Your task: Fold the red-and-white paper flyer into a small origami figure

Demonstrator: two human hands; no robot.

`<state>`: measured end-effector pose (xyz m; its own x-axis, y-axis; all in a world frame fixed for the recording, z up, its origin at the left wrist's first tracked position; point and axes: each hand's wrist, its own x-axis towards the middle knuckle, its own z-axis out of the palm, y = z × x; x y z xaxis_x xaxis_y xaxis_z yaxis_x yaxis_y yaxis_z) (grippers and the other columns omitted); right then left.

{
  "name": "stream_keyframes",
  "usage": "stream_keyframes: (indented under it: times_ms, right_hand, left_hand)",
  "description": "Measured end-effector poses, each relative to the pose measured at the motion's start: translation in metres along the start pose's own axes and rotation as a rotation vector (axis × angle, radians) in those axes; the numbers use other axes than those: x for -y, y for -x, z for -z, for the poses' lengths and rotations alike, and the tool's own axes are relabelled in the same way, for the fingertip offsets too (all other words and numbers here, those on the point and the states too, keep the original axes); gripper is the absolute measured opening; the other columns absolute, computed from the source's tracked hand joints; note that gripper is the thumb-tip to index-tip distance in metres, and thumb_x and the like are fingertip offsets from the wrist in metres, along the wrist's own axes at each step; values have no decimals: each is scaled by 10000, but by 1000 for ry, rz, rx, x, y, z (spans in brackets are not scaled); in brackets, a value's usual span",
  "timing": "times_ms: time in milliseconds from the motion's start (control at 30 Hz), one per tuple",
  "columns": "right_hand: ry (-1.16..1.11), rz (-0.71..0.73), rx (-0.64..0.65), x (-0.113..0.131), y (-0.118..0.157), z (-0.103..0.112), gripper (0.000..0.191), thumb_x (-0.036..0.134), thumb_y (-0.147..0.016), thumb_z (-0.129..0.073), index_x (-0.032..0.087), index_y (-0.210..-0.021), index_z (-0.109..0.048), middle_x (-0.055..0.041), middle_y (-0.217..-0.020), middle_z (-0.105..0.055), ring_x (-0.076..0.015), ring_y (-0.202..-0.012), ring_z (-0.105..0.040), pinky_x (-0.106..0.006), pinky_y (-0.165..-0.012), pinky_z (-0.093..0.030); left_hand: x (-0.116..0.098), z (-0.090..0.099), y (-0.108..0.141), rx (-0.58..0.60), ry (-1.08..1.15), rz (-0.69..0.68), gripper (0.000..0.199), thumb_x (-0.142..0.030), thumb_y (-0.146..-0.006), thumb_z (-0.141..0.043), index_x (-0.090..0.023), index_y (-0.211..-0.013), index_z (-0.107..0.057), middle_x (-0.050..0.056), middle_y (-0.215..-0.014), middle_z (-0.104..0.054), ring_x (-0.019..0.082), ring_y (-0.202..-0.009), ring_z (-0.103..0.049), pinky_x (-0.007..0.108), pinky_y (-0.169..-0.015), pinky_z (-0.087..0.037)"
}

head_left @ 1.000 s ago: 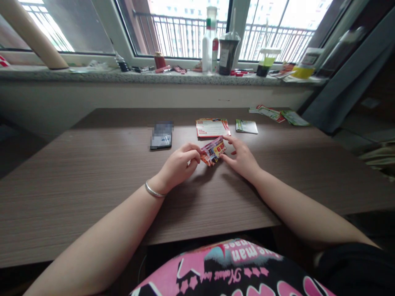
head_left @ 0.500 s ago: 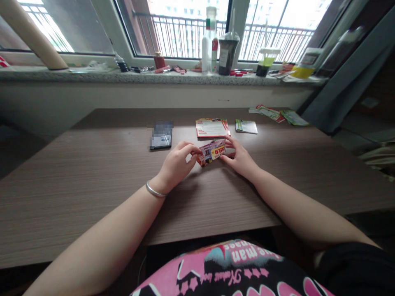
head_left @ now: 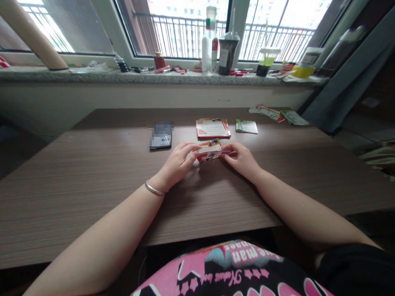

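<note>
A printed paper flyer [head_left: 210, 151], red, white and purple, is held a little above the table between my two hands. It is bent along its length, so a pale printed face and a colourful strip both show. My left hand [head_left: 182, 159] pinches its left end with thumb and fingers. At the right end, my right hand [head_left: 240, 158] grips the paper, partly covering it. Just beyond my hands lies a stack of red-and-white flyers [head_left: 212, 128]. A smaller stack of green-and-white cards [head_left: 246, 126] sits to its right.
On the brown table [head_left: 92, 176], a dark phone [head_left: 161, 137] lies left of the flyer stack. Loose red and green leaflets [head_left: 271, 113] rest at the far right edge. Bottles and drink cups [head_left: 228, 53] line the stone windowsill [head_left: 185, 78].
The flyer's colourful face with large yellow price print has tipped out of sight, and its pale side now shows. My right hand has shifted slightly, its fingers closing on the right end.
</note>
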<state>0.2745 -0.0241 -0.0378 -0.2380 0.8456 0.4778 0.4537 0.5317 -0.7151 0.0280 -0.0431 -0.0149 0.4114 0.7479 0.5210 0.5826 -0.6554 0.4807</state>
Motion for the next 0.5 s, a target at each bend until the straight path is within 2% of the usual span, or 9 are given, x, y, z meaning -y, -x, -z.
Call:
stream_keyframes:
  times_ms: [100, 167, 233, 333, 433, 500]
  right_hand:
    - [68, 27, 38, 3, 0, 4, 52, 233, -801, -646, 190, -829, -646, -42, -874, -662, -160, -762, -644, -323, -689, -587]
    - [120, 52, 57, 5, 0, 6, 47, 235, -805, -646, 191, -816, -657, -42, -861, -658, -160, -757, -634, -317, -676, -572]
    - [157, 83, 70, 6, 0, 8, 42, 227, -810, -640, 194, -815, -666, -42, -861, -657, -165, -777, -626, -316, -683, -555]
    - [197, 123, 88, 7, 0, 9, 37, 207, -812, -633, 205, -802, -669, -41, -867, -663, -182, -837, -618, -339, -736, -535]
    - [217, 147, 105, 8, 0, 8, 48, 185, -808, -635, 212, -793, -672, -39, -884, -668, -191, -885, -617, -364, -807, -516]
    - [209, 157, 114, 8, 1, 8, 53, 179, -808, -637, 213, -796, -676, -40, -898, -670, -191, -904, -617, -367, -833, -510]
  left_hand:
    - [7, 6, -2, -5, -18, 3, 377, -352, -996, -333, -173, -1171, -616, 89, -1198, -617, 199, -1153, -547, 393, -1049, -422]
    - [15, 15, -3, -29, -140, 65, 377, -357, -974, -358, -172, -1161, -628, 92, -1181, -611, 219, -1144, -545, 409, -1051, -420]
    - [28, 27, -2, -69, -356, 192, 363, -366, -917, -456, -173, -1163, -641, 117, -1204, -579, 270, -1148, -535, 455, -1048, -413]
    - [55, 42, 4, -92, -613, 471, 398, -415, -876, -491, -220, -1182, -654, 156, -1296, -495, 394, -1200, -474, 589, -992, -406]
    - [77, 50, 10, -49, -621, 580, 441, -472, -850, -509, -278, -1226, -636, 152, -1333, -440, 423, -1218, -447, 604, -977, -407]
    - [83, 51, 12, -38, -611, 605, 480, -506, -824, -533, -299, -1248, -621, 146, -1349, -414, 431, -1220, -441, 609, -982, -401]
